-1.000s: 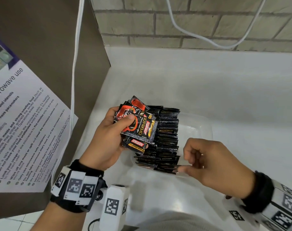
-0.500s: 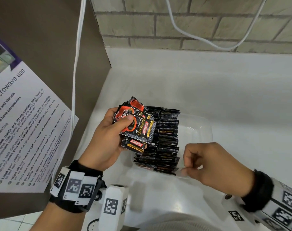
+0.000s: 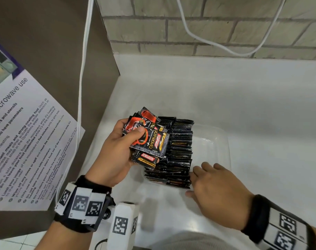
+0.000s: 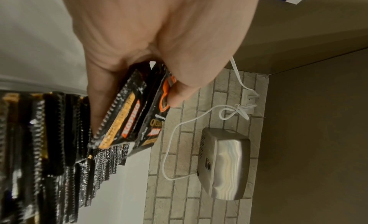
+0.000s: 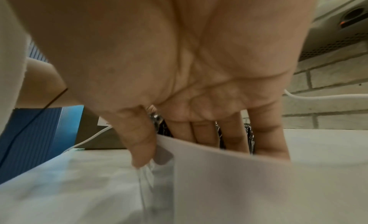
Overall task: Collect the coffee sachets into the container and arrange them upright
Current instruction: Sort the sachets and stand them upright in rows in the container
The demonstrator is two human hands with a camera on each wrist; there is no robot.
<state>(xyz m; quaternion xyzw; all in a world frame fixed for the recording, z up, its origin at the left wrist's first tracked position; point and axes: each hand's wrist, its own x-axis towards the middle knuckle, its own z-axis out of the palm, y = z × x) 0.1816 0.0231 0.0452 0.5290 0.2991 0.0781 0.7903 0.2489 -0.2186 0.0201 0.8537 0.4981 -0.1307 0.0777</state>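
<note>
My left hand (image 3: 135,134) grips a fanned bundle of black and red coffee sachets (image 3: 150,141) above the left end of a clear plastic container (image 3: 220,141). A long row of sachets (image 3: 180,154) stands upright inside it. My right hand (image 3: 206,177) is at the container's near side, its straight fingers reaching inside against the near end of the row and the thumb outside the wall. The left wrist view shows the held bundle (image 4: 129,125) between thumb and fingers, over the row (image 4: 49,141). In the right wrist view the fingers (image 5: 201,133) go behind the translucent wall (image 5: 249,188).
The container sits on a white counter (image 3: 243,98) in a corner, with a brick wall (image 3: 207,33) behind and a brown panel on the left. White cables (image 3: 81,87) hang down. A microwave-use notice (image 3: 27,141) lies left. A metal box (image 4: 223,163) is mounted on the bricks.
My right hand has let go of its pinch at the container's near rim, straightened its fingers and reached into the container beside the row. The left hand and its bundle have barely moved.
</note>
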